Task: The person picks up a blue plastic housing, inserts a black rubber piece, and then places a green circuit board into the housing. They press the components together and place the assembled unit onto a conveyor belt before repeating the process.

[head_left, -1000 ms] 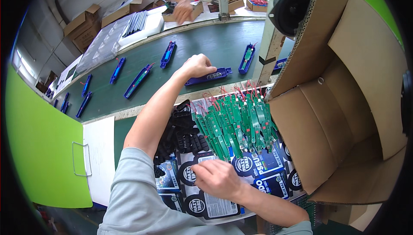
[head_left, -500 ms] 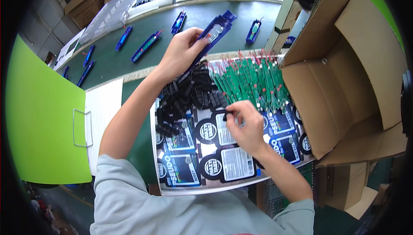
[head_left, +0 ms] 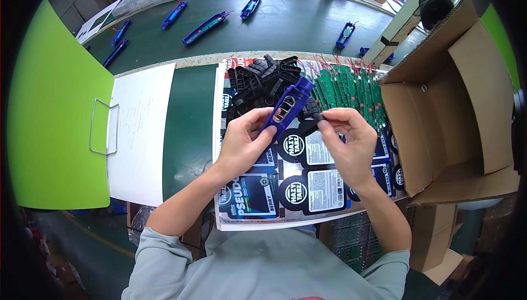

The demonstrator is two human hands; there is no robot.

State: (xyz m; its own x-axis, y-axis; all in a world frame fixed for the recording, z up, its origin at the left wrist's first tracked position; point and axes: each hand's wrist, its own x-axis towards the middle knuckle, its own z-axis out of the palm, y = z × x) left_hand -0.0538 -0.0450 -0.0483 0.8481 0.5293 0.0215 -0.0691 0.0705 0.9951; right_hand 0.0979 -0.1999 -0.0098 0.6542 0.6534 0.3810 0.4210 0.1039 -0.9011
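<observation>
My left hand (head_left: 241,142) is closed round the lower end of a long blue plastic housing (head_left: 301,88), which tilts up to the right and has an oval window in its face. Between the thumb and fingers of my right hand (head_left: 352,143) is a small black plastic piece (head_left: 310,125), close beside the housing's right edge; the fingers partly cover it. Behind the housing lies a heap of black ribbed plastic parts (head_left: 253,83). To its right, green circuit boards (head_left: 351,92) with red wires lie in a dense row.
A printed sheet (head_left: 258,204) covers the board under my hands. An open cardboard box (head_left: 439,119) stands right; a lime-green panel (head_left: 60,119) and white paper (head_left: 143,130) are left. Beyond, a dark green belt (head_left: 296,23) carries several blue housings, one with a circuit board (head_left: 206,27).
My left hand has brought the blue housing down and nearer, from over the belt to above the printed sheet. My right hand has come up beside it, still pinching the black piece. The view has shifted.
</observation>
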